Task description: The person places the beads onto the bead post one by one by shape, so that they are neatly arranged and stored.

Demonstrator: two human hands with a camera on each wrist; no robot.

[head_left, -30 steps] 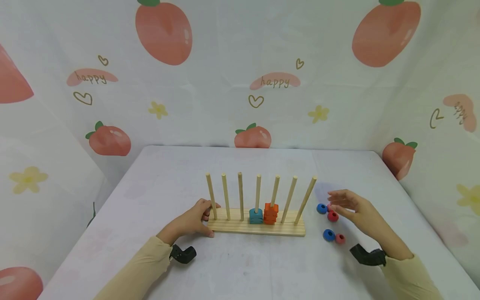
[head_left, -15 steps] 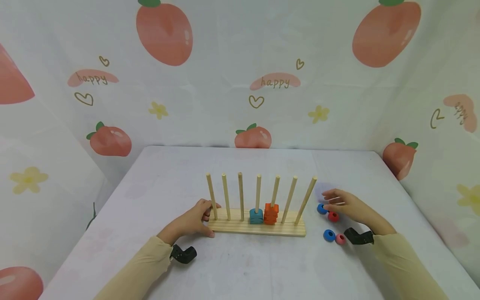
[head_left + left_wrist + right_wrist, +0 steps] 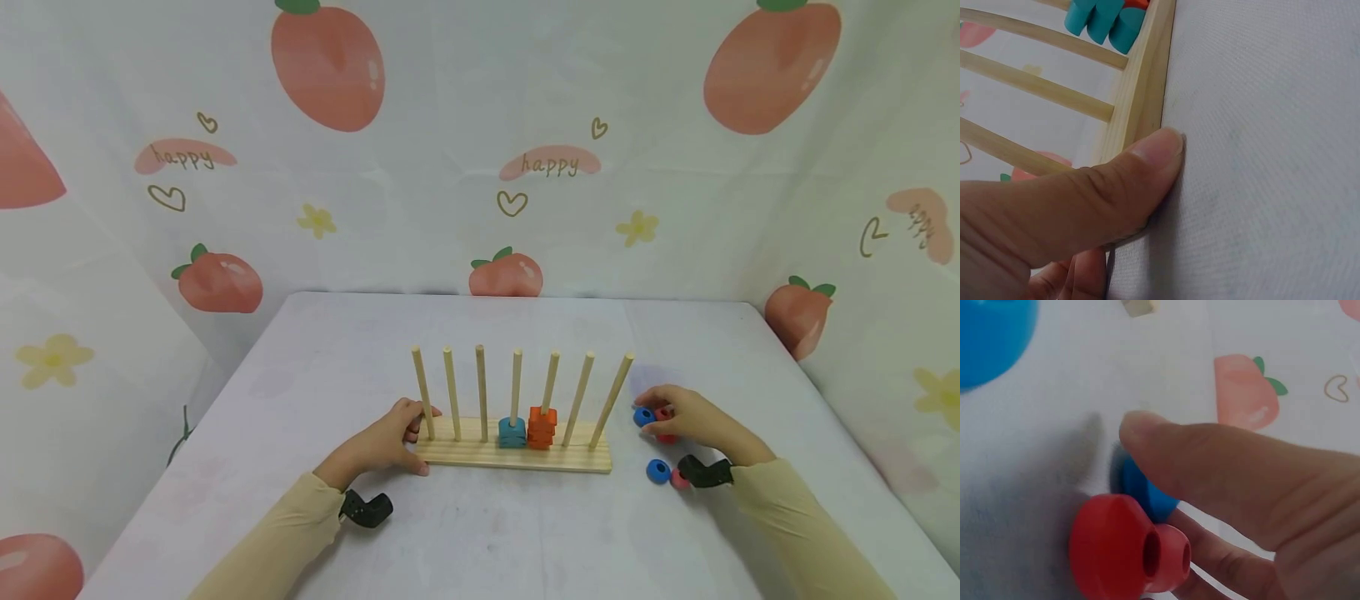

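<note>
A wooden peg stand with several upright pegs stands mid-table. Teal blocks are threaded on its middle peg, and orange blocks on the peg to the right. My left hand grips the stand's left end, thumb along the front edge of the base. To the right of the stand, my right hand pinches a blue bead between thumb and fingers, low over the table. Against that bead lie a red bead and a smaller pink bead, partly covered by the hand in the head view.
Nearer the person, another blue bead and a pinkish bead lie side by side, the latter partly behind the black wrist camera. A printed fruit curtain hangs behind the white-covered table.
My right hand has moved left and down onto the far beads, its thumb and fingers closing around the blue one. The left hand and the peg stand have stayed in place.
</note>
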